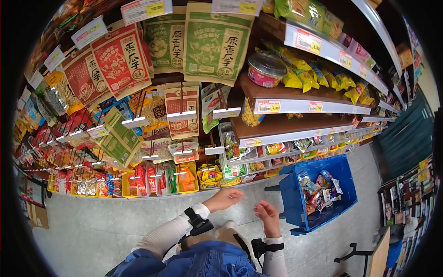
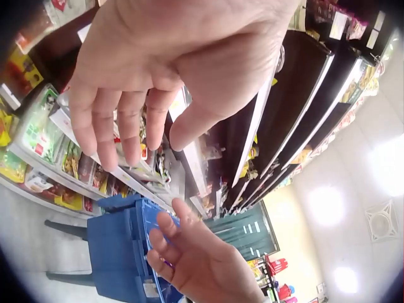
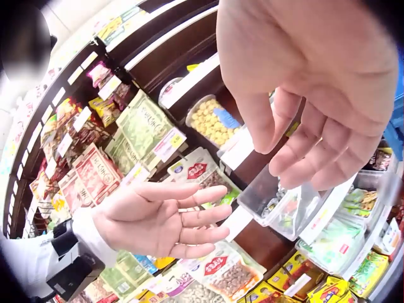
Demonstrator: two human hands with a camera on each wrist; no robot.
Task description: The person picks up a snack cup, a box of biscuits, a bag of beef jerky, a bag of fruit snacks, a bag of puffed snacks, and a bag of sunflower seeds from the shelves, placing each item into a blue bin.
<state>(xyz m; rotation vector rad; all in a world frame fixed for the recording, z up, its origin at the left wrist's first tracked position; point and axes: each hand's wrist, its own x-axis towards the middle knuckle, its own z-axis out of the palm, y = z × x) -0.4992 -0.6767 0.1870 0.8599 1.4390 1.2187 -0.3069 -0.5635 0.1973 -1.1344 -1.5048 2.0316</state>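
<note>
Both hands hang in the air before the snack shelves, apart and holding nothing. In the head view the left hand (image 1: 223,199) reaches inward with fingers loosely extended, and the right hand (image 1: 268,218) is raised with fingers slightly bent, left of a blue bin (image 1: 295,203). The bin holds many small packets (image 1: 318,194). The left wrist view shows the left hand (image 2: 164,76) palm on, fingers relaxed, with the right hand (image 2: 202,252) below. In the right wrist view the right hand (image 3: 315,95) has gently bent fingers; the left hand (image 3: 167,218) has its palm turned up.
Hanging seed bags (image 1: 217,46) and tagged hooks fill the upper left. Shelves (image 1: 295,94) with yellow packets and a round tub (image 1: 266,69) extend right. Trays of small snacks (image 1: 187,177) line the bottom. A wooden board (image 1: 379,254) stands at lower right on the grey floor (image 1: 92,226).
</note>
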